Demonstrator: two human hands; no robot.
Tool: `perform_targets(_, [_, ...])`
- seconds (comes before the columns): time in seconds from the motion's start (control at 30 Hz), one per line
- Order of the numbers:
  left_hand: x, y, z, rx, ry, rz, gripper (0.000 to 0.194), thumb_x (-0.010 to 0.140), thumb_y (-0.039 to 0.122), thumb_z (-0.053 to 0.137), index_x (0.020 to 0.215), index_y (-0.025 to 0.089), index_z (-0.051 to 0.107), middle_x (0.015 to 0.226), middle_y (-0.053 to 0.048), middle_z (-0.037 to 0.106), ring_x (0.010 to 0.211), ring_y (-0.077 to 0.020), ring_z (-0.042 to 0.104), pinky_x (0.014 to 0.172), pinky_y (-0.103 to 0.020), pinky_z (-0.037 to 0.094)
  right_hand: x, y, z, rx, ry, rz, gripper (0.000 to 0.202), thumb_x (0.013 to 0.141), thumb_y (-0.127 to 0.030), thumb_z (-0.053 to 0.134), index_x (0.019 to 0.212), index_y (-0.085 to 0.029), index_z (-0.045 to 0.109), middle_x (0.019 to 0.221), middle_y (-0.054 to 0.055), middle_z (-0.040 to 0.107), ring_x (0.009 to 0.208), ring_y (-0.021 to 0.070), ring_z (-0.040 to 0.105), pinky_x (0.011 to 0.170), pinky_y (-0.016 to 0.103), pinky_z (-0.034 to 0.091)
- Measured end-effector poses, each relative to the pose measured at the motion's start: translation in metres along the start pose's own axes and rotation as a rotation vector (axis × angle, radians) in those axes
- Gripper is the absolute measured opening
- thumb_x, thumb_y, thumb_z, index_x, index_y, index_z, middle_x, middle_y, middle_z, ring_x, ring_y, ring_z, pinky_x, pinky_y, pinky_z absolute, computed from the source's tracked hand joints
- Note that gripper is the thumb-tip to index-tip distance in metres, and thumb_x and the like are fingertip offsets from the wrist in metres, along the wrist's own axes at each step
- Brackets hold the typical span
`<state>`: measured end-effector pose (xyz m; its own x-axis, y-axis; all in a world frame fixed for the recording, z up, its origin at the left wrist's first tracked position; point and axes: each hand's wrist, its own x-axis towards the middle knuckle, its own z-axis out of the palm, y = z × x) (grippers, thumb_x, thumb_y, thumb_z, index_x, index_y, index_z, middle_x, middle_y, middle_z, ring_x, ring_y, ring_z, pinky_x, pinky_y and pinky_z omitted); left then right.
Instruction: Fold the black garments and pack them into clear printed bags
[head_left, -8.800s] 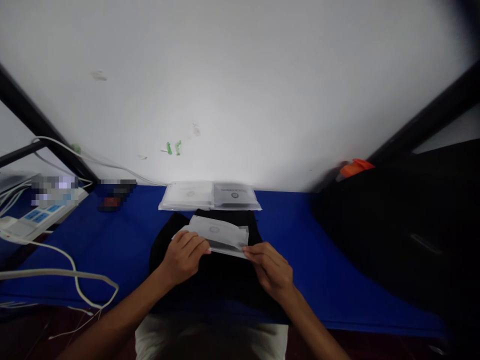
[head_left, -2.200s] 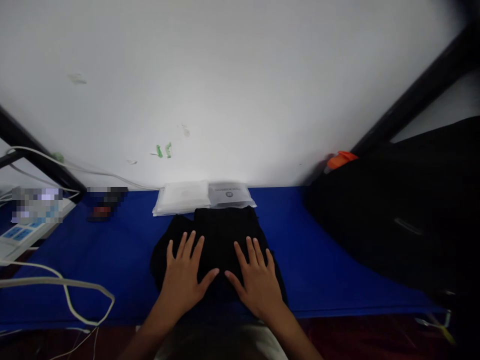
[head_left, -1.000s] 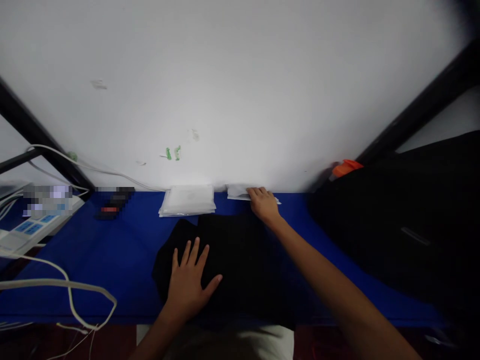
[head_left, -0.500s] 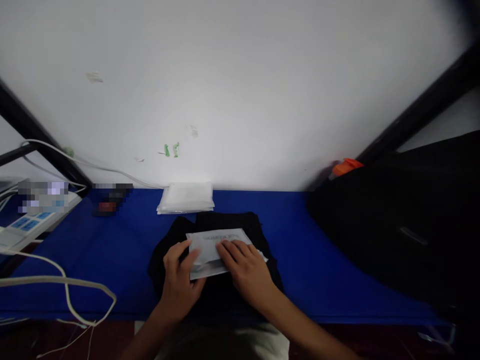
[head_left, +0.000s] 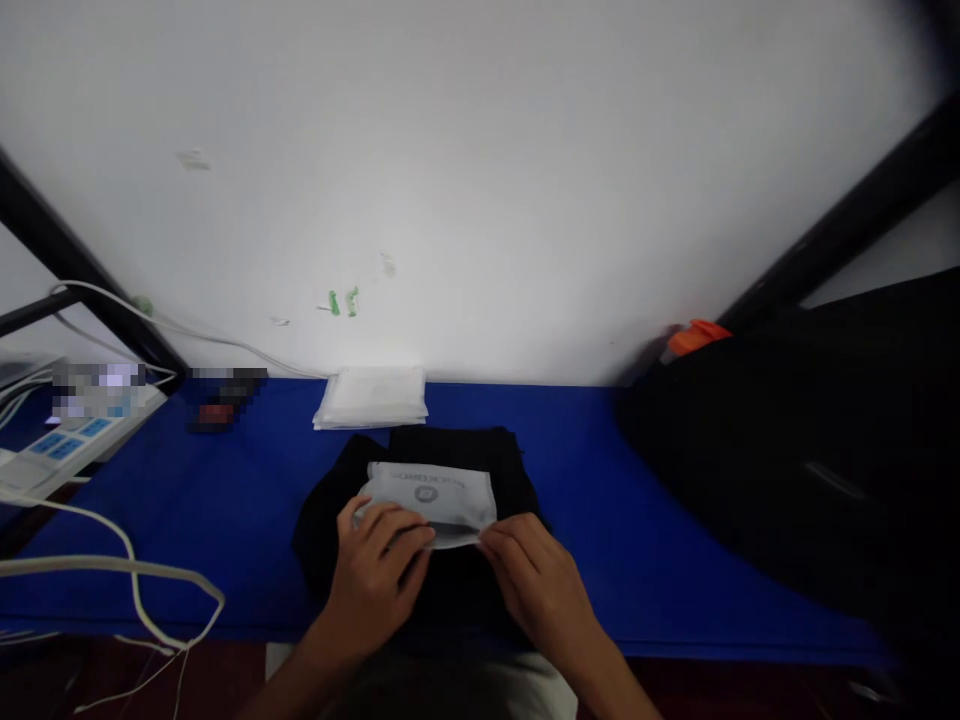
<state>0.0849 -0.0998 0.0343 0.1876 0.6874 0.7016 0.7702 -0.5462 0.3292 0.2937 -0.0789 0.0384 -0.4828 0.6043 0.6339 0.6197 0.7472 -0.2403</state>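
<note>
A pale, translucent plastic pouch (head_left: 442,490) with dark printing and a round logo lies over a black folded cloth (head_left: 491,450). Something dark shows inside it along the near edge. My left hand (head_left: 382,560) grips the pouch's near left part, its fingers bent over the top. At the near right corner, my right hand (head_left: 536,575) pinches the pouch edge between thumb and fingers. Behind the black cloth, close to the wall, is a stack of similar white packets (head_left: 373,397).
Blue cloth (head_left: 585,520) covers the surface. A white power strip (head_left: 71,445) and loose white cables (head_left: 135,570) are at the left, near a blurred dark object (head_left: 229,398). A large black bag-like item (head_left: 787,450) fills the right, with an orange object (head_left: 697,336) behind it.
My right hand has slid from the top of the pouch to its near right corner and now pinches it. My left fingers have closed over the near edge; the pouch's printing shows more fully.
</note>
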Motion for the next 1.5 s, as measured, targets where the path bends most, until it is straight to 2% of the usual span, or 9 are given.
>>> perform_targets(0.1, [0.006, 0.014, 0.008, -0.037, -0.049, 0.032, 0.015, 0.093, 0.014, 0.054, 0.094, 0.022, 0.067, 0.093, 0.0, 0.072, 0.091, -0.0191, 0.063, 0.102, -0.047, 0.031, 0.002, -0.01, 0.004, 0.045, -0.009, -0.032, 0.019, 0.095, -0.008, 0.046, 0.097, -0.017, 0.063, 0.08, 0.006, 0.065, 0.07, 0.0164, 0.056, 0.062, 0.029, 0.048])
perform_targets(0.27, [0.011, 0.009, 0.008, -0.095, -0.005, 0.124, 0.02, 0.091, 0.006, 0.052, 0.091, 0.019, 0.067, 0.085, -0.002, 0.071, 0.086, -0.0185, 0.062, 0.082, -0.035, 0.044, -0.003, -0.007, 0.001, 0.12, 0.037, 0.004, 0.018, 0.094, -0.007, 0.047, 0.103, -0.017, 0.06, 0.089, 0.008, 0.065, 0.08, 0.0174, 0.059, 0.067, 0.029, 0.052])
perform_targets(0.6, [0.013, 0.023, 0.014, -0.228, -0.022, 0.247, 0.017, 0.092, 0.007, 0.051, 0.087, 0.017, 0.064, 0.078, -0.001, 0.069, 0.075, -0.0152, 0.061, 0.074, -0.031, 0.046, -0.007, -0.009, 0.004, 0.155, 0.037, -0.036, 0.027, 0.09, -0.001, 0.039, 0.097, -0.017, 0.06, 0.083, 0.006, 0.065, 0.072, 0.0166, 0.057, 0.061, 0.029, 0.049])
perform_targets(0.7, [0.017, 0.008, 0.01, -0.176, 0.002, 0.241, 0.018, 0.092, 0.006, 0.051, 0.084, 0.018, 0.063, 0.078, -0.001, 0.069, 0.077, -0.0158, 0.061, 0.076, -0.032, 0.045, -0.005, 0.006, -0.001, 0.169, 0.064, -0.02, 0.027, 0.09, 0.001, 0.039, 0.095, -0.018, 0.058, 0.085, 0.006, 0.066, 0.075, 0.0162, 0.059, 0.061, 0.027, 0.049])
perform_targets(0.87, [0.02, -0.041, -0.021, 0.023, 0.028, 0.172, 0.015, 0.091, 0.006, 0.054, 0.085, 0.019, 0.061, 0.081, -0.002, 0.067, 0.082, -0.017, 0.06, 0.077, -0.032, 0.046, -0.006, 0.047, -0.016, 0.185, 0.178, 0.102, 0.024, 0.092, -0.002, 0.042, 0.092, -0.021, 0.056, 0.088, 0.005, 0.062, 0.081, 0.0163, 0.061, 0.067, 0.028, 0.052])
perform_targets(1.03, [0.007, -0.052, -0.035, -0.024, -0.251, 0.151, 0.008, 0.091, 0.02, 0.058, 0.083, 0.019, 0.059, 0.092, -0.006, 0.065, 0.089, -0.02, 0.061, 0.076, -0.032, 0.05, -0.014, 0.061, -0.015, 0.236, 0.024, 0.117, 0.024, 0.094, -0.005, 0.041, 0.096, -0.022, 0.058, 0.092, 0.005, 0.063, 0.084, 0.017, 0.062, 0.069, 0.029, 0.054])
perform_targets(1.17, [0.002, -0.034, -0.02, -0.077, -0.328, 0.129, 0.008, 0.09, 0.025, 0.062, 0.087, 0.018, 0.058, 0.097, -0.008, 0.064, 0.089, -0.0214, 0.061, 0.073, -0.033, 0.052, -0.018, 0.058, -0.014, 0.247, -0.113, 0.115, 0.027, 0.094, -0.006, 0.04, 0.103, -0.022, 0.06, 0.098, 0.007, 0.065, 0.087, 0.0175, 0.064, 0.07, 0.029, 0.057])
perform_targets(1.37, [0.02, -0.018, -0.002, -0.113, -0.207, 0.094, 0.011, 0.09, 0.008, 0.052, 0.087, 0.018, 0.057, 0.083, -0.005, 0.063, 0.076, -0.0177, 0.059, 0.068, -0.031, 0.048, -0.02, 0.035, -0.025, 0.215, 0.067, -0.053, 0.037, 0.089, 0.001, 0.041, 0.116, -0.018, 0.058, 0.104, 0.01, 0.068, 0.099, 0.0199, 0.066, 0.081, 0.034, 0.059])
perform_targets(1.5, [0.031, -0.013, 0.001, -0.116, -0.128, 0.106, 0.011, 0.089, 0.007, 0.054, 0.088, 0.017, 0.057, 0.082, -0.005, 0.064, 0.075, -0.0172, 0.059, 0.068, -0.031, 0.048, -0.008, 0.002, -0.014, 0.124, -0.147, -0.154, 0.048, 0.087, 0.002, 0.042, 0.131, -0.016, 0.051, 0.122, 0.011, 0.066, 0.117, 0.0199, 0.06, 0.095, 0.031, 0.054])
